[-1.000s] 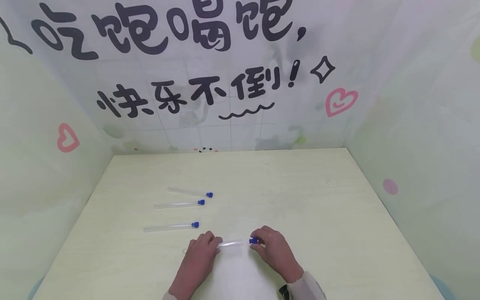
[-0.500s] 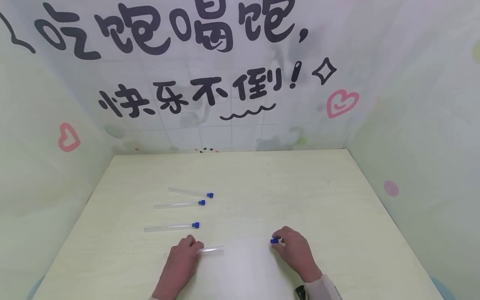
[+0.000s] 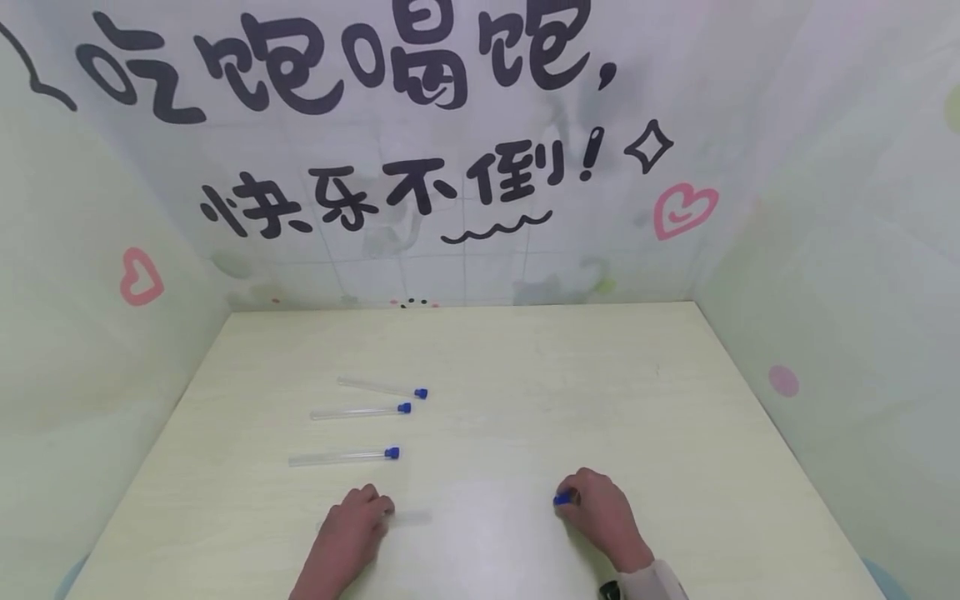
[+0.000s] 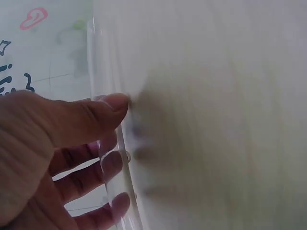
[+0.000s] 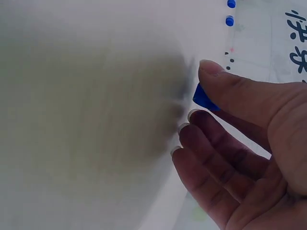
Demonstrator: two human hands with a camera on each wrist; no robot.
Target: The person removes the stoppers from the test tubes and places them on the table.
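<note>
My left hand [image 3: 343, 533] pinches a clear test tube [image 3: 411, 518] between thumb and fingers, low over the table. The tube's uncapped end points right. In the left wrist view the thumb lies across the tube [image 4: 98, 57], with fingertips seen through the clear wall. Further right, my right hand [image 3: 603, 515] pinches a small blue cap [image 3: 562, 499], also seen as a blue cap [image 5: 205, 97] under the thumb in the right wrist view. A wide gap separates cap and tube. The fingers partly hide both.
Three clear tubes with blue caps lie on the table beyond the left hand: a far tube [image 3: 381, 387], a middle tube [image 3: 358, 412] and a nearer tube [image 3: 339, 457]. Printed cloth walls [image 3: 480, 275] border the pale tabletop [image 3: 570, 375] behind and on both sides.
The two hands have moved apart, the left hand leftward with the tube, the right hand rightward with the cap. The three capped tubes stay where they lay.
</note>
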